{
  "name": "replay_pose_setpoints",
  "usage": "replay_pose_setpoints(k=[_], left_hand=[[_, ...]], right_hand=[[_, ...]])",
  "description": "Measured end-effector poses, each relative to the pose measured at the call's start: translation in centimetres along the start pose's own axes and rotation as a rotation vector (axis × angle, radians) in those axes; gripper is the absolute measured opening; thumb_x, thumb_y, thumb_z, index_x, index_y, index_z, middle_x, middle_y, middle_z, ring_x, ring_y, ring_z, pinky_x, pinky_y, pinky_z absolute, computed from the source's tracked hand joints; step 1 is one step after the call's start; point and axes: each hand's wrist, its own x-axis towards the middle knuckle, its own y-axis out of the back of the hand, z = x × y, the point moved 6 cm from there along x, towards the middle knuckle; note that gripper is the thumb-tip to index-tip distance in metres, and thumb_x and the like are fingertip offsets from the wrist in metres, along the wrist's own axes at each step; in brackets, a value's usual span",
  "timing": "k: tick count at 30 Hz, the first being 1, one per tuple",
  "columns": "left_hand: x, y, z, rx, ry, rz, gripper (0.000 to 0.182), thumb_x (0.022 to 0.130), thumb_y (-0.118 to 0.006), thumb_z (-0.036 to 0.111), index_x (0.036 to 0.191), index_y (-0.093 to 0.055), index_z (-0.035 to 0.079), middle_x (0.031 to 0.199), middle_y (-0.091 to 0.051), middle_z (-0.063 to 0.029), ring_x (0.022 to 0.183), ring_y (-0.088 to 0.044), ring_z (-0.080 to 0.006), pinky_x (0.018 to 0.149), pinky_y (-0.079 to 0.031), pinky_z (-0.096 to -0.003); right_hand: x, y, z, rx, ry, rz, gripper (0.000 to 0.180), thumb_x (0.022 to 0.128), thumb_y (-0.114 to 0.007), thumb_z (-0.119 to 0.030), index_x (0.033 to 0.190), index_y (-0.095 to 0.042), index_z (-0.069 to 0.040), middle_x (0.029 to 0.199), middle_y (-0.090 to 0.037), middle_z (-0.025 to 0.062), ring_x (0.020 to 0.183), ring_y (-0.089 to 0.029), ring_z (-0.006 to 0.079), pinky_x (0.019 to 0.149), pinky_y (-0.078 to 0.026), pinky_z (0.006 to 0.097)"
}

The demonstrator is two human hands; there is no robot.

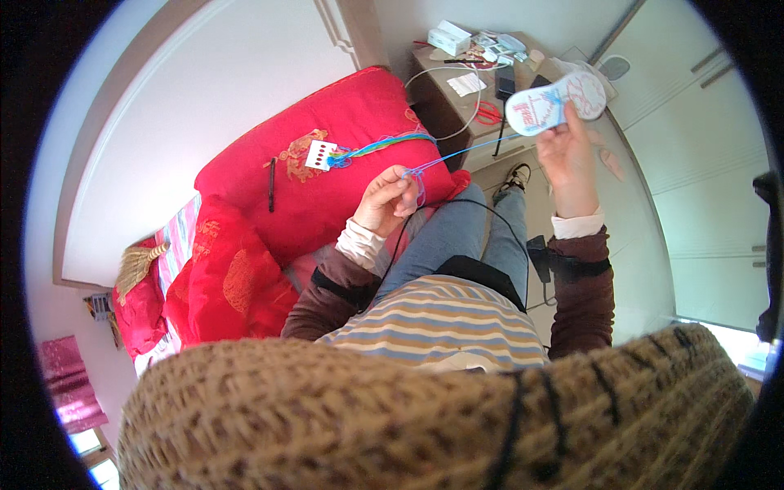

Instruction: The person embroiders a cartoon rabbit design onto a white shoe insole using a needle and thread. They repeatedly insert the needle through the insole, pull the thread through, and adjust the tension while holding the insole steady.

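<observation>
My right hand holds up a white shoe insole that bears red and blue stitching or print. From the insole a taut blue thread runs across to my left hand, whose fingers are pinched on it. Loose loops of the thread hang at those fingertips. Beyond my left hand, a hank of blue and green embroidery threads lies on the red bedding. One end of the hank is tied to a white card with punched holes. Whether a needle is present cannot be made out.
A dark pen-like stick lies on the bedding. On the bedside cabinet are red-handled scissors, a phone, a white box and a white cable. A hand broom rests at the far left. White wardrobe doors stand at right.
</observation>
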Motion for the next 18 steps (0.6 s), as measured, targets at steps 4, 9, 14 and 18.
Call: replay_pose_setpoints(k=[4, 9, 14, 18], left_hand=[[-2.2, -1.1, 2.1, -0.012, 0.001, -0.177, 0.030, 0.095, -0.057, 0.031, 0.091, -0.058, 0.002, 0.066, -0.045, -0.0018, 0.057, -0.038, -0.0093, 0.051, -0.030, -0.0253], [-4.7, 0.3, 4.2, 0.202, -0.037, -0.230, 0.042, 0.092, -0.059, 0.041, 0.081, -0.056, 0.001, 0.061, -0.042, -0.0011, 0.055, -0.037, -0.0112, 0.051, -0.028, -0.0271], [-6.6, 3.2, 7.0, 0.216, -0.148, -0.068, 0.038, 0.093, -0.061, 0.035, 0.071, -0.050, 0.005, 0.060, -0.043, -0.0014, 0.053, -0.035, -0.0109, 0.048, -0.027, -0.0267], [-7.8, 5.4, 9.2, 0.228, -0.209, -0.046, 0.034, 0.093, -0.061, 0.029, 0.073, -0.048, 0.005, 0.060, -0.041, -0.0011, 0.054, -0.035, -0.0087, 0.048, -0.025, -0.0258]], right_hand=[[1.5, 4.0, -1.7, -0.030, 0.041, 0.119, 0.017, 0.097, -0.060, -0.020, 0.109, -0.060, -0.009, 0.101, -0.067, 0.0046, 0.084, -0.061, 0.0117, 0.059, -0.048, 0.0219], [1.7, 6.8, -4.3, -0.002, 0.117, 0.259, 0.018, 0.098, -0.058, -0.020, 0.110, -0.060, -0.007, 0.100, -0.067, 0.0046, 0.080, -0.061, 0.0123, 0.060, -0.049, 0.0228], [1.4, 6.7, -6.8, 0.001, 0.186, 0.205, 0.020, 0.098, -0.057, -0.020, 0.112, -0.059, -0.007, 0.102, -0.068, 0.0059, 0.079, -0.062, 0.0133, 0.058, -0.049, 0.0237], [1.4, 7.0, -7.6, 0.043, 0.145, 0.146, 0.017, 0.099, -0.057, -0.020, 0.107, -0.061, -0.006, 0.098, -0.068, 0.0056, 0.078, -0.060, 0.0125, 0.061, -0.050, 0.0243]])
